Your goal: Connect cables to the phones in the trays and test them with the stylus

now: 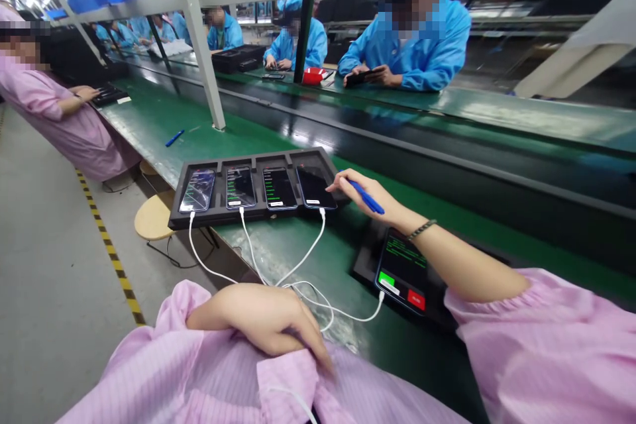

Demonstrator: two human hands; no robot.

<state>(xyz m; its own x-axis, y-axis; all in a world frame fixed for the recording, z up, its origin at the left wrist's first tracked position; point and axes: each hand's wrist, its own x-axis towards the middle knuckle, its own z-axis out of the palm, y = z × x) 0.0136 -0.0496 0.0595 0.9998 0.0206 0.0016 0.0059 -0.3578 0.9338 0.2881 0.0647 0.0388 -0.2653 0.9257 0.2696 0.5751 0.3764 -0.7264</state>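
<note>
My right hand (365, 195) is closed on a blue pen (366, 199), its fingertips touching the rightmost phone (315, 187) in a black tray (173, 212) of several phones. White cables (303, 258) run from the phones toward me. Another phone (403, 271) with green and red buttons on its screen lies under my right forearm. My left hand (271, 321) rests palm down on my pink-sleeved lap, fingers loosely stretched, holding nothing, close to the cables.
The green workbench (163, 119) runs along a dark conveyor (447, 159). A slanted white post (199, 40) stands on the bench, with a second blue pen (174, 138) beside it. People in blue sit opposite; a person in pink (59, 112) sits left. A round stool (152, 215) stands below.
</note>
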